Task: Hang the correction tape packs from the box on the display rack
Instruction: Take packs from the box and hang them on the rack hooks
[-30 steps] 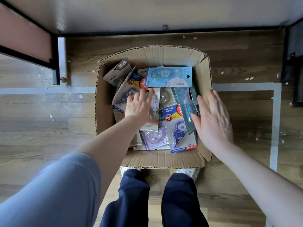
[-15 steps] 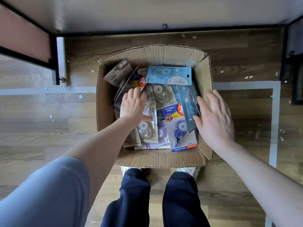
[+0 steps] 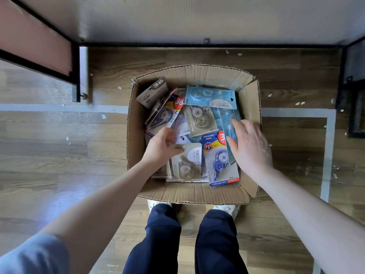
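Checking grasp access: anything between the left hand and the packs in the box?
Nothing visible. The box is open-topped, and the left hand is already in among the packs, fingers curled at a beige pack.

floor (image 3: 49, 155): wood planks, grey tape lines | dark trouser legs (image 3: 156, 244) | white shoes (image 3: 227, 209)

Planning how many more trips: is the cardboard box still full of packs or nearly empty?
Still well stocked: the cardboard box holds many overlapping correction tape packs, hiding its bottom. How deep the pile goes cannot be told.
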Demonstrator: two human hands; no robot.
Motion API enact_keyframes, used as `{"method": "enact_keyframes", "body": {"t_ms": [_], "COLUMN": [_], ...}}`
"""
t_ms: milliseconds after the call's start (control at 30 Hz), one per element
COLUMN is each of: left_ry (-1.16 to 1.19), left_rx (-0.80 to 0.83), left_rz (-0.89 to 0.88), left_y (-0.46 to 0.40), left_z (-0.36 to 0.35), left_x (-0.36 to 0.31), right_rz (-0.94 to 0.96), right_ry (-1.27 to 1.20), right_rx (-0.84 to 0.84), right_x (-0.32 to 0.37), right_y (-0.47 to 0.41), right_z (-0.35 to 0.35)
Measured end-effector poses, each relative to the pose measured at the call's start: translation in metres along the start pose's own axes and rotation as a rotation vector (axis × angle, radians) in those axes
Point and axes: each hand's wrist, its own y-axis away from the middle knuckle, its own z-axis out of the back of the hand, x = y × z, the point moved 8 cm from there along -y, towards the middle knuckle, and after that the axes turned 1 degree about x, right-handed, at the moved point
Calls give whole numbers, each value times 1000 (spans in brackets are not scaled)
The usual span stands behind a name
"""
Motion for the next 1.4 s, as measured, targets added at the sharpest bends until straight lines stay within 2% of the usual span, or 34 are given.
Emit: {"method": "enact_keyframes", "body": {"t_ms": [167, 300, 500, 600, 833, 1000, 1100, 1200, 1300, 1400], "left_ry": [280, 434, 284, 236, 298, 347, 370, 383, 449, 552], "left_rx": [75, 121, 298, 276, 276, 252, 251, 238, 204, 151], "left_rz": [224, 314, 299, 315, 311, 297, 299, 299, 323, 346], "left_y": [10, 16, 24, 24, 24, 25, 27, 28, 31, 33], "left_z": [-19, -38, -70, -74, -71, -66, -65, -63, -58, -48], "left_x": [35, 48, 60, 69, 74, 72, 69, 66, 64, 63], "right_rz": [-207, -414, -673, -777, -905, -959, -924, -845, -919, -1052], "right_ry": [-146, -327, -460, -461, -291, -369, -533, -929, -1192, -1364], "right_rx": [88, 39, 10, 6, 34, -48, -132, -290, -367, -357], "right_x": [-5, -17, -28, -32, -26, -27, -26, -15, -10, -5], "right_y": [-26, -46, -78, -89, -93, -91, -89, -88, -88, -80], "right_z": [-13, -21, -36, -43, -51, -46, -47, -45, -46, -49]}}
